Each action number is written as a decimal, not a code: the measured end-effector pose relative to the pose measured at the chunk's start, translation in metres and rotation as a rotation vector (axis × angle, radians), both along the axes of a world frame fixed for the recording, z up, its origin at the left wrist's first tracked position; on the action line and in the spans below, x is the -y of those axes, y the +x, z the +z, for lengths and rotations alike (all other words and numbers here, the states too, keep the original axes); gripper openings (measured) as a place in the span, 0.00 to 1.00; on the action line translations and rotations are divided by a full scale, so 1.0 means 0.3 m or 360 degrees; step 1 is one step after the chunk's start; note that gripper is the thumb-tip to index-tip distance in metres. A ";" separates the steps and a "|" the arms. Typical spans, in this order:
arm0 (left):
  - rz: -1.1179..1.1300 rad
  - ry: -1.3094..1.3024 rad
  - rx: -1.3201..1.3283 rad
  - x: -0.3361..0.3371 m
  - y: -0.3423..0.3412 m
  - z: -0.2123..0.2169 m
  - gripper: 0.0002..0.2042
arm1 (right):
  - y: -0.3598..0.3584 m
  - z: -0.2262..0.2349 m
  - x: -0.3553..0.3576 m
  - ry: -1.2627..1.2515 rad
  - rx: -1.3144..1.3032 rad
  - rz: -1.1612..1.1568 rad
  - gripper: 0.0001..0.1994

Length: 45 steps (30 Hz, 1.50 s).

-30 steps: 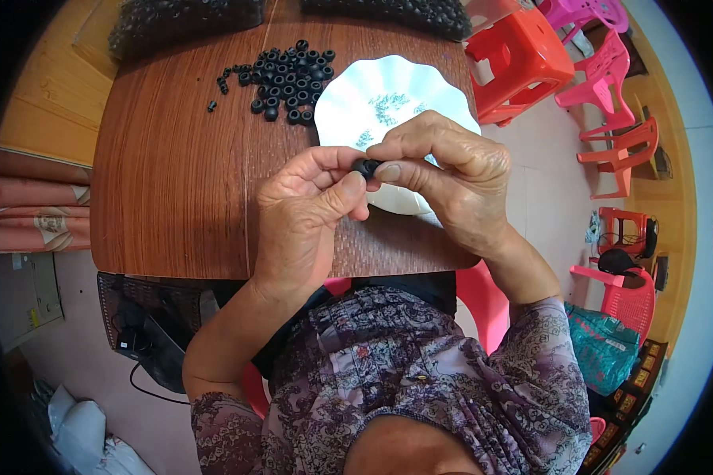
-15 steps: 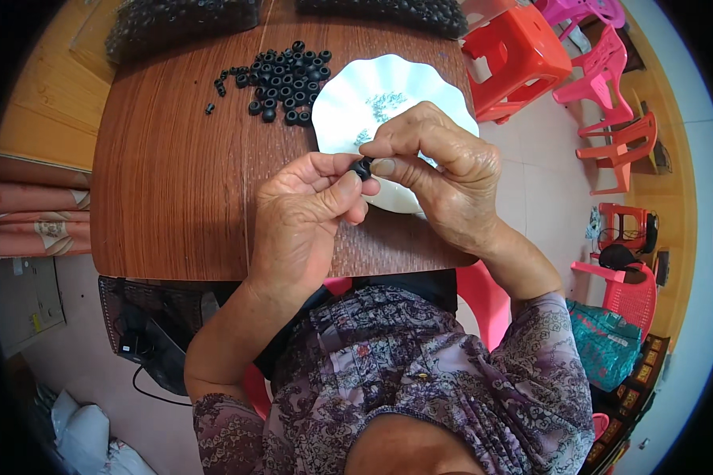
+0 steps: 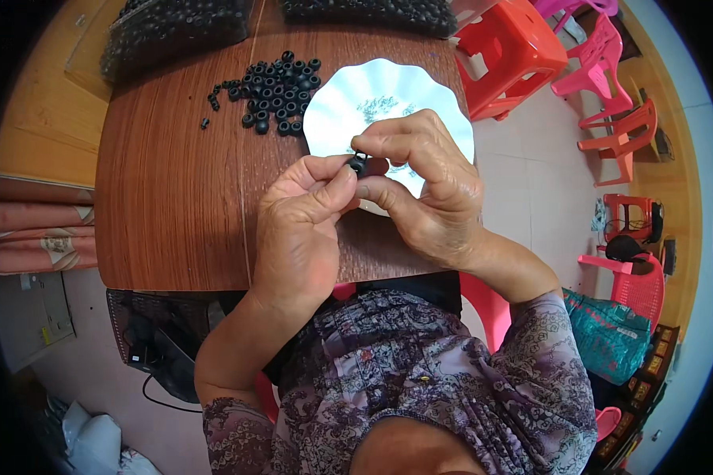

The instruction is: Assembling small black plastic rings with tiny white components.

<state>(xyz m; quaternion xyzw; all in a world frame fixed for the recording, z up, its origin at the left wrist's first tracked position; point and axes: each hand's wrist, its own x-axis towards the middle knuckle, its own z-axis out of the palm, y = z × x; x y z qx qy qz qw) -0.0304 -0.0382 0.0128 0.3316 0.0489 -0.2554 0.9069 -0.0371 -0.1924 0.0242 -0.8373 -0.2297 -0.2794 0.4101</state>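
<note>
Between my hands, over the plate's near edge, is a small black ball-shaped piece (image 3: 357,165) with a narrower black part standing up from its top. My left hand (image 3: 297,222) pinches the ball between thumb and fingers. With its index fingertip on the narrow part and its thumb against the underside, my right hand (image 3: 432,194) squeezes the same piece. Behind my hands lies a white scalloped plate (image 3: 337,99) with a grey-green print. Left of it spreads a pile of black ball-shaped pieces with holes (image 3: 277,91); several smaller black parts (image 3: 214,101) lie at its left side.
Two clear bags of black pieces (image 3: 178,39) (image 3: 368,14) rest along the far side of the brown wooden table (image 3: 166,198). A red plastic stool (image 3: 515,55) stands off its right side, with pink chairs (image 3: 598,67) beyond. A teal bag (image 3: 610,332) is at lower right.
My right hand has shifted slightly left, its index finger now atop the piece and thumb below. The narrow part stands more plainly above the ball. The whole view has shifted slightly.
</note>
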 end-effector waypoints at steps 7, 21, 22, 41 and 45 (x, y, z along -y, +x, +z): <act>-0.0053 -0.0079 -0.0012 0.000 0.010 -0.014 0.06 | 0.002 0.002 -0.006 -0.0138 0.0246 -0.0093 0.20; 0.0064 0.0119 0.0050 -0.007 -0.005 -0.003 0.05 | 0.005 0.016 0.014 -0.0300 0.0324 0.0022 0.19; 0.0061 0.0120 0.0048 -0.008 -0.002 -0.009 0.05 | 0.009 0.015 0.016 -0.0285 0.0331 0.0052 0.19; 0.0274 0.0431 0.0386 -0.053 0.027 0.054 0.06 | 0.070 0.033 -0.053 -0.0257 0.0338 0.0231 0.19; 0.0528 0.1148 0.1033 -0.129 0.186 0.134 0.06 | 0.078 0.096 0.002 -0.0357 0.0308 0.0089 0.25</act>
